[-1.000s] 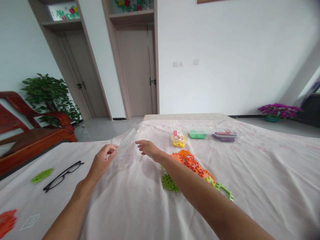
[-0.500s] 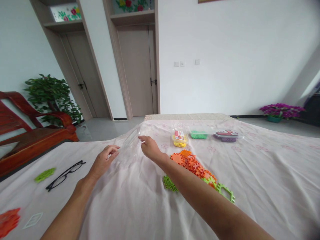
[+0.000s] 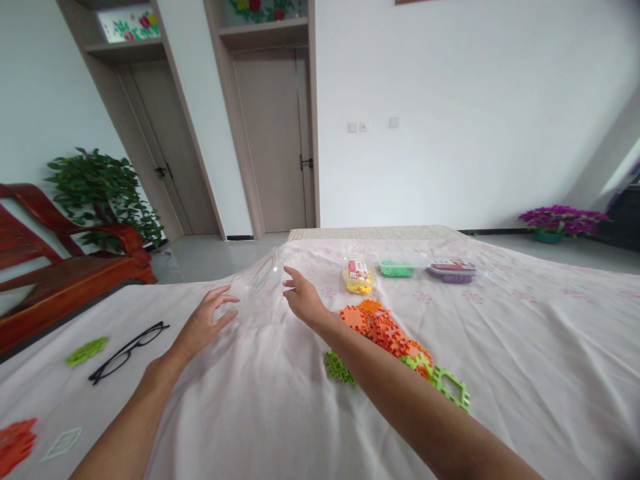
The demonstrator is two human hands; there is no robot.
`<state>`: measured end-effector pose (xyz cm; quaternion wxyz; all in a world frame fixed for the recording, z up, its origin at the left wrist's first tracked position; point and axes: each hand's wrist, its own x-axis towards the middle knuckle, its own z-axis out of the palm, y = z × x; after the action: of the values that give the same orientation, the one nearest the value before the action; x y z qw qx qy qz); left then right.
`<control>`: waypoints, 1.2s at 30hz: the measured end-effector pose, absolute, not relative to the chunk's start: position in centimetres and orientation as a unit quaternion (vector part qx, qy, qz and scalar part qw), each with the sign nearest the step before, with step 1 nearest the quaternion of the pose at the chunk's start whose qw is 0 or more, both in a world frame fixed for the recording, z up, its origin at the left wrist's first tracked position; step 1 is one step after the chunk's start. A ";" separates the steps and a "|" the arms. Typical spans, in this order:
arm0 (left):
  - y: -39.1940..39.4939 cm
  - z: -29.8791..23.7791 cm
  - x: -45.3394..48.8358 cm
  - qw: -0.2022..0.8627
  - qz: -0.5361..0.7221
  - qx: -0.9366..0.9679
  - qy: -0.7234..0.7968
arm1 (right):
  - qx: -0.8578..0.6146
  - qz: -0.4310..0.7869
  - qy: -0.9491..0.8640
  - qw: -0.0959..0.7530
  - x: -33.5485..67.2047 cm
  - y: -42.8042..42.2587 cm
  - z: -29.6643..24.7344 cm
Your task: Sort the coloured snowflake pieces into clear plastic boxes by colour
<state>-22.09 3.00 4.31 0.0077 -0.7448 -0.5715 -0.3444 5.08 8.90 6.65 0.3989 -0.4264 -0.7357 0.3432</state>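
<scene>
A clear plastic box [image 3: 260,293], its lid edge tilted up, rests on the cloth between my hands. My left hand [image 3: 207,319] is beside its left side with fingers apart. To its right, my right hand [image 3: 302,293] has its fingers spread, holding nothing; the fingertips are close to the box wall, and I cannot tell if they touch. Near my right forearm lies a pile of orange interlocking plastic pieces [image 3: 385,330]. Green pieces [image 3: 340,368] lie partly behind that forearm, and a green frame-shaped piece [image 3: 450,387] sits at the pile's right end.
Clear boxes hold yellow pieces [image 3: 359,283], green pieces [image 3: 397,269] and purple pieces [image 3: 451,273] at the back. On the left lie black glasses [image 3: 130,352], a lime piece [image 3: 87,351], orange pieces [image 3: 16,445] and a white diamond shape [image 3: 61,445]. A wooden chair [image 3: 100,247] stands beyond the cloth.
Both hands have opened and drawn slightly away from the clear box, the left one to the left and the right one to the right. The box stays in about the same place.
</scene>
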 end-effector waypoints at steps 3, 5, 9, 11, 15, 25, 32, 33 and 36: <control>2.9 4.2 -22.5 -0.017 -0.325 -0.749 -0.577 | -0.431 0.356 -0.730 0.393 5.6 8.9 6.3; 2.7 4.3 -22.6 -0.036 -0.317 -0.753 -0.576 | -0.435 0.364 -0.724 0.392 5.9 8.8 6.1; 2.5 5.0 -22.8 -0.011 -0.295 -0.759 -0.580 | -0.447 0.368 -0.716 0.390 6.6 8.8 5.7; 2.4 5.4 -22.7 0.010 -0.277 -0.761 -0.586 | -0.447 0.362 -0.719 0.390 6.9 8.9 5.5; 2.2 6.0 -22.4 0.071 -0.248 -0.767 -0.588 | -0.439 0.356 -0.728 0.388 7.3 8.7 5.3; 1.9 6.3 -21.1 0.243 -0.152 -0.770 -0.570 | -0.362 0.353 -0.783 0.361 6.7 7.6 5.7; 1.5 6.3 -21.3 0.220 -0.135 -0.781 -0.568 | -0.352 0.346 -0.787 0.371 6.6 7.4 5.7; 1.4 6.2 -21.3 0.227 -0.136 -0.777 -0.572 | -0.357 0.343 -0.785 0.373 6.9 7.3 5.8; 0.9 6.0 -21.1 0.249 -0.143 -0.756 -0.589 | -0.370 0.335 -0.777 0.383 8.1 7.1 6.1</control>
<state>-21.15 0.94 5.97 0.2486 -0.7556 -0.5888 -0.1431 8.09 7.15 6.08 0.3832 -0.3698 -0.7773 0.3349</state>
